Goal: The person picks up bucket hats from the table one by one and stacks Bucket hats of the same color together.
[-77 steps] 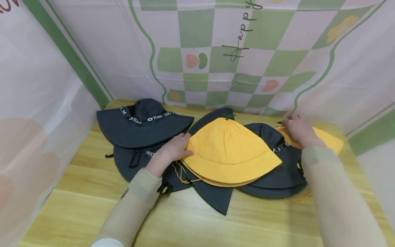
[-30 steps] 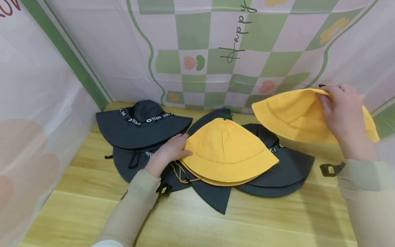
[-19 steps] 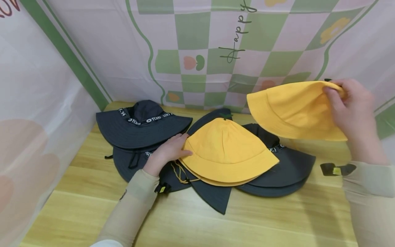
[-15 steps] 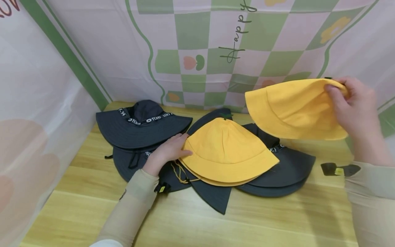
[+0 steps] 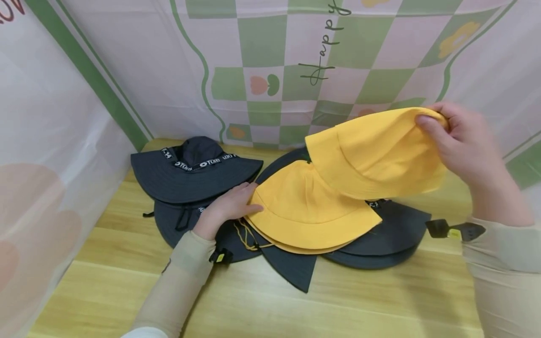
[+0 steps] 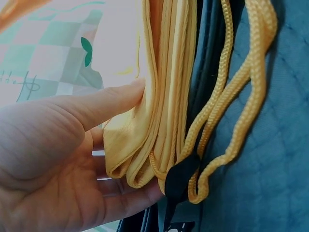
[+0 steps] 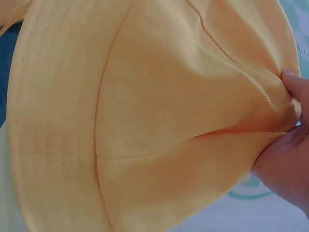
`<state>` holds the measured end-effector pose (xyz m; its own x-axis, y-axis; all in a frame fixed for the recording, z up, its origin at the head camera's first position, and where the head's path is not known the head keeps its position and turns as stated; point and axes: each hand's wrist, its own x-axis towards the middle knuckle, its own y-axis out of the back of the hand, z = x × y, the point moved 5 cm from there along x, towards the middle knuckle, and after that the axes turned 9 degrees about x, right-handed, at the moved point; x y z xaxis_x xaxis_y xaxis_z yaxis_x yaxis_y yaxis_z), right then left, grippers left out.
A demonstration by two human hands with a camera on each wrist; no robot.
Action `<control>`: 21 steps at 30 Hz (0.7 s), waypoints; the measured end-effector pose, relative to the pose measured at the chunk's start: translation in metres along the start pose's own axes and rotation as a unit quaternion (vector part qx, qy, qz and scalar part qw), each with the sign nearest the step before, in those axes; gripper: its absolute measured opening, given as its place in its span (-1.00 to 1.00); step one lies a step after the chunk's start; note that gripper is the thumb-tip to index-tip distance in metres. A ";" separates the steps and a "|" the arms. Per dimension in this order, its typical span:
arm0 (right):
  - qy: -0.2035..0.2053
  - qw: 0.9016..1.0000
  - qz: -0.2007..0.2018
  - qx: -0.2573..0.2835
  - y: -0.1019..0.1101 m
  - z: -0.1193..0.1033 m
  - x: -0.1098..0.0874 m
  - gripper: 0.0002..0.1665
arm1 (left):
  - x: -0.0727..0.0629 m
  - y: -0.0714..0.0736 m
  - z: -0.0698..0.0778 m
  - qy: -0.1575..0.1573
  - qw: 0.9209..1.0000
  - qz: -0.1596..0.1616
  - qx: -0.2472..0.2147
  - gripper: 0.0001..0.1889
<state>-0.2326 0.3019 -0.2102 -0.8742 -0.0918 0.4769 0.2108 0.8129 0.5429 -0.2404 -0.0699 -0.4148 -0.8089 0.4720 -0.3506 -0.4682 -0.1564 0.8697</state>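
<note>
Head view: "TORI" legible on the band (image 5: 211,162) of a dark hat (image 5: 196,182), "Happy" on the checked cloth (image 5: 263,40). Right hand (image 5: 470,144), grip clamped on the crown of a yellow hat (image 5: 378,150), holds it above the desk (image 5: 253,303); left hand (image 5: 229,204) clamped on the yellow stack's (image 5: 308,227) edge. Left wrist view adds fingers under the folded layers, beside cord (image 6: 244,96); right wrist view, brim stitching.

The right hand (image 5: 473,150) pinches a yellow hat (image 5: 376,150) above the table (image 5: 321,312); the left hand (image 5: 228,206) holds stacked yellow hats (image 5: 308,218) (dark hats (image 5: 190,181) lie near the back-left corner).
</note>
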 end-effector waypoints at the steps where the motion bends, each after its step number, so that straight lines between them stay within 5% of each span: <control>1: 0.001 1.000 -0.007 0.008 -0.003 -0.002 0.000 -0.77 | 0.000 0.000 0.000 0.000 1.000 0.000 0.000 -0.20; 13: 0.030 0.990 -0.139 0.002 -0.063 -0.017 0.001 -0.83 | 0.001 0.002 -0.005 -0.021 1.000 0.008 -0.013 -0.25; 21: 0.056 0.981 -0.184 -0.011 -0.096 -0.017 -0.001 -0.81 | -0.001 0.013 -0.003 -0.077 0.992 0.085 -0.049 -0.41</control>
<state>-0.2441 0.2145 -0.2513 -0.8396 -0.4398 0.3187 -0.0985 0.7004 0.7069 -0.2466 -0.0751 -0.4042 -0.8191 0.5567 -0.1381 -0.3677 -0.3249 0.8713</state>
